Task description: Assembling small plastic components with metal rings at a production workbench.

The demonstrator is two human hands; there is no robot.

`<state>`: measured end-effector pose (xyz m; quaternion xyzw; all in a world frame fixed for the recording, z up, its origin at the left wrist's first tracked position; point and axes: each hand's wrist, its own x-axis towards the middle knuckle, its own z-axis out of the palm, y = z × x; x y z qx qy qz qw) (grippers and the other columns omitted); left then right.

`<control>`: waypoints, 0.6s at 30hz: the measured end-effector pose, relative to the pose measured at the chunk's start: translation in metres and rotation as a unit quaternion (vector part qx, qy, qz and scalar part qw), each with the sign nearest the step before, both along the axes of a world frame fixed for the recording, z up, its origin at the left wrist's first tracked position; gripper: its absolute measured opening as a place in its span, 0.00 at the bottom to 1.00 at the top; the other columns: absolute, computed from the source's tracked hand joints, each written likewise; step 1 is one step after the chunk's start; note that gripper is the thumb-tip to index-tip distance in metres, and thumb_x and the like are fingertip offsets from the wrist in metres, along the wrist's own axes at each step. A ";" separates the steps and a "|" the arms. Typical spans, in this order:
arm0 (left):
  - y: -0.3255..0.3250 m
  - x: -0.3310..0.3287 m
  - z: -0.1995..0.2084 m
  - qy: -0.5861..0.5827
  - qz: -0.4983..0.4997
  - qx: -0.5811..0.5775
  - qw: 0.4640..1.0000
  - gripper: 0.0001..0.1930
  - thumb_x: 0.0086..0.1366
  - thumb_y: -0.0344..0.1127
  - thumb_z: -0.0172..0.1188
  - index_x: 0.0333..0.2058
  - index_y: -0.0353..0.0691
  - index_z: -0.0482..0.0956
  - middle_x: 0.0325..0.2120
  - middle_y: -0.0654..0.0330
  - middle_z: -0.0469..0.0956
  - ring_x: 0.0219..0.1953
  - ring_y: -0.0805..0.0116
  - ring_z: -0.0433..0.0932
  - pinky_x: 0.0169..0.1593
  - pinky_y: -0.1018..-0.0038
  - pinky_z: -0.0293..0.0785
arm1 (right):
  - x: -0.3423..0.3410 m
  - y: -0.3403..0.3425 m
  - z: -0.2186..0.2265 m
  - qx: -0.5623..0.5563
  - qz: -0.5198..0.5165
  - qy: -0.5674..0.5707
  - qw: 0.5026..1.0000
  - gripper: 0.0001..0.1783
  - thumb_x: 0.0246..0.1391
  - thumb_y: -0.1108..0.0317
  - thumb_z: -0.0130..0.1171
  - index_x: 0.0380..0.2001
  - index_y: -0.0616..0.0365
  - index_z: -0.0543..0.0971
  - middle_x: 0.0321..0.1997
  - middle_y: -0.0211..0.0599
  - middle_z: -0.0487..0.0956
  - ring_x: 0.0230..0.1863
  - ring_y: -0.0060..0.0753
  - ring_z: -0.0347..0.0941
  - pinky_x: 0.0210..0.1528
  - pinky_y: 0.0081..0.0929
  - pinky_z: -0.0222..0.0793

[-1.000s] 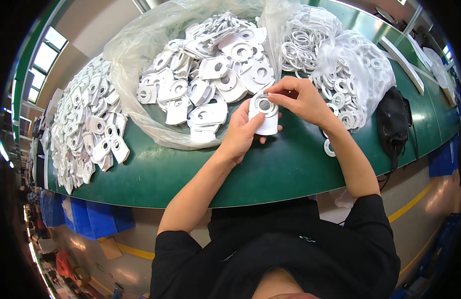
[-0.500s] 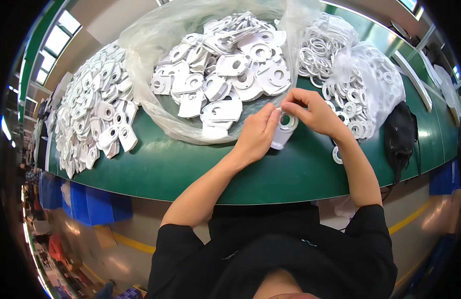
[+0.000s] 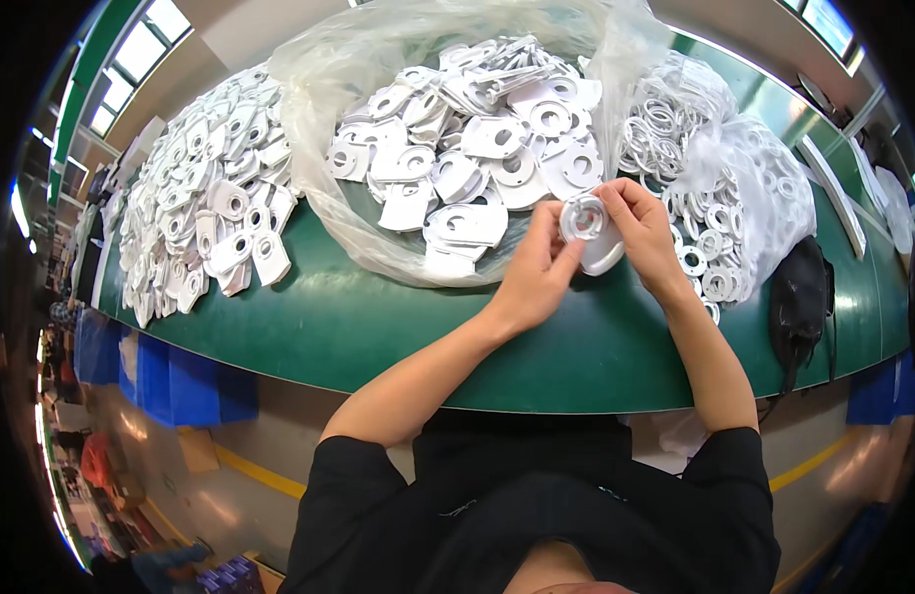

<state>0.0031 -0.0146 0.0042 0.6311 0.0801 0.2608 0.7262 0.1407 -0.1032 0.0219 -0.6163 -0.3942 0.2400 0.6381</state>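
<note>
Between my hands is a white plastic plate (image 3: 604, 257) with a rounded end, held above the green table. A white ring (image 3: 569, 217) sits over the hole at its upper left. My left hand (image 3: 538, 275) grips the left edge, its thumb just below the ring. On the other side my right hand (image 3: 647, 236) is closed on the upper right edge, with thumb and fingers by the ring. Whether the ring is fully seated in the plate cannot be made out, as the fingers cover part of the rim.
Behind my hands, an open clear plastic bag (image 3: 324, 223) holds many white plates. To the left lies a heap of similar plates (image 3: 205, 198) with dark-rimmed holes. White rings (image 3: 717, 220) spill from bags at the right, near a black pouch (image 3: 802, 297). Blue bins (image 3: 185, 381) stand below the table.
The plate has been turned and tilted, and its ring now faces up more. My right hand has shifted from the ring's top to the plate's right side. The whole view has moved slightly.
</note>
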 end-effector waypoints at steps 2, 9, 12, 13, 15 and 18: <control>-0.001 -0.002 -0.001 0.002 -0.026 -0.012 1.000 0.11 0.69 0.33 0.49 0.46 0.37 0.62 0.35 0.60 0.72 0.35 0.76 0.72 0.38 0.78 0.71 | -0.005 -0.001 0.004 0.001 0.000 -0.027 1.000 0.10 0.63 0.66 0.50 0.32 0.62 0.75 0.27 0.22 0.73 0.30 0.11 0.64 0.33 0.13 0.61; 0.015 -0.006 -0.001 0.067 -0.011 0.007 0.998 0.14 0.70 0.40 0.47 0.29 0.35 0.68 0.22 0.61 0.71 0.22 0.76 0.67 0.27 0.76 0.65 | -0.019 -0.004 0.016 -0.096 -0.001 -0.253 0.963 0.08 0.60 0.71 0.53 0.30 0.66 0.74 0.22 0.30 0.72 0.25 0.17 0.64 0.30 0.16 0.62; 0.016 -0.008 0.005 0.111 0.050 0.179 0.976 0.14 0.68 0.37 0.48 0.26 0.34 0.66 0.16 0.64 0.61 0.22 0.78 0.57 0.25 0.76 0.57 | -0.022 -0.004 0.015 -0.085 -0.014 -0.249 0.965 0.08 0.58 0.71 0.55 0.30 0.66 0.74 0.21 0.37 0.74 0.22 0.23 0.66 0.28 0.20 0.63; 0.014 -0.008 0.008 0.112 0.056 0.180 0.976 0.14 0.68 0.37 0.48 0.26 0.34 0.66 0.16 0.64 0.61 0.22 0.78 0.57 0.25 0.76 0.57 | -0.023 -0.005 0.015 -0.081 -0.026 -0.243 0.966 0.08 0.57 0.70 0.56 0.31 0.66 0.75 0.21 0.42 0.75 0.21 0.29 0.68 0.26 0.24 0.63; 0.014 -0.009 0.012 0.115 0.069 0.173 0.976 0.15 0.67 0.37 0.50 0.24 0.34 0.65 0.15 0.64 0.59 0.21 0.78 0.56 0.24 0.76 0.56 | -0.020 -0.005 0.011 -0.083 -0.024 -0.238 0.967 0.08 0.57 0.70 0.57 0.30 0.66 0.75 0.21 0.38 0.76 0.22 0.23 0.68 0.26 0.21 0.63; 0.022 -0.008 0.008 0.124 0.069 0.168 0.975 0.15 0.66 0.37 0.51 0.23 0.34 0.68 0.13 0.64 0.60 0.19 0.79 0.56 0.23 0.76 0.55 | -0.017 -0.004 0.009 -0.075 0.043 -0.128 0.988 0.07 0.57 0.71 0.57 0.28 0.65 0.75 0.23 0.28 0.76 0.26 0.13 0.67 0.28 0.16 0.62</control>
